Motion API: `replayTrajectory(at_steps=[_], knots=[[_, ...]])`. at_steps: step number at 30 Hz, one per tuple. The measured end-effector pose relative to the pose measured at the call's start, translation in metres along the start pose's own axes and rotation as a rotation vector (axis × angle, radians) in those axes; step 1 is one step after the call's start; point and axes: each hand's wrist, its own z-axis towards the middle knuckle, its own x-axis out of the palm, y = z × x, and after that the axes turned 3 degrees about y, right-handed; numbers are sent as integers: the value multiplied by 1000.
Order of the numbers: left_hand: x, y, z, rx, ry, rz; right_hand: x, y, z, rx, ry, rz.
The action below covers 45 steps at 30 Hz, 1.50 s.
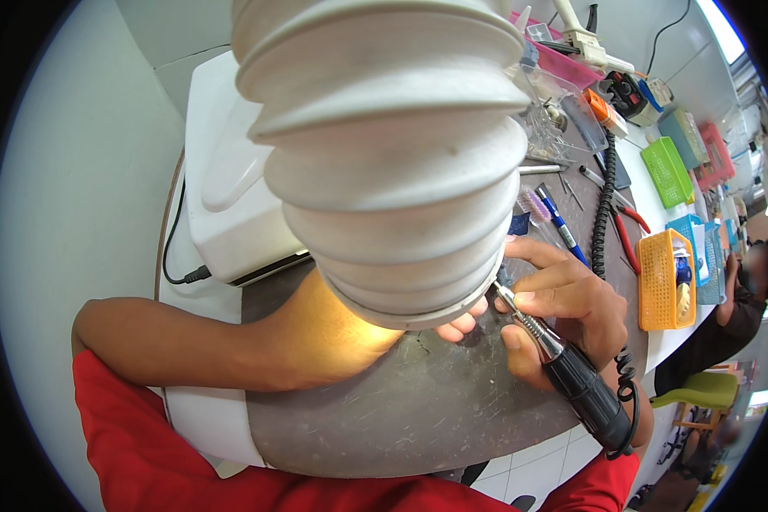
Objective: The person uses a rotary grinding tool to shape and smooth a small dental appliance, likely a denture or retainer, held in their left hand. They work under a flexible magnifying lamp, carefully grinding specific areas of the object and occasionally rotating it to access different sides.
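My right hand [572, 307] is wrapped round a rotary handpiece [584, 392] with a black body and a metal nose, held like a pen. Its tip points up and left, toward the fingertips of my left hand [358, 337]. A wide white corrugated hose [397, 171] hangs in front and covers most of that hand. Only a few curled fingertips show below the hose's rim, close to the handpiece tip. Whatever they hold is hidden. Yellow light falls on my left wrist. Both hands are over the dark grey work surface [384, 422].
A white machine housing [226, 171] stands at the left. To the right lie a blue pen [563, 226], red-handled pliers [630, 235] and a coiled black cord [604, 213]. Beyond are an orange basket [664, 286], a green basket [666, 173] and a seated person [717, 328].
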Motion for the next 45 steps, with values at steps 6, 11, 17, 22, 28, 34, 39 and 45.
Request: replayTrajectory(at_steps=[6,11,17,22,28,34,39,45], knots=[[-2,5,0,17,1,1,3,-2,-2,-1,-27,9],[-2,5,-1,27,9,3,2,-2,0,-20,-17,9],[-2,5,-1,25,12,-15,2,-2,1,-12,-8,5],[-2,4,0,0,11,-36,2,-2,0,-8,-8,12],[-3,3,0,5,34,-79,2,-3,-1,-11,-13,17],[-4,3,0,-3,58,-162,1,-4,-1,-11,-11,-3],[-5,2,1,-39,44,-203,0,-1,2,-30,-2,1],[-4,-1,-2,-76,26,-226,2,1,2,-33,-9,14]])
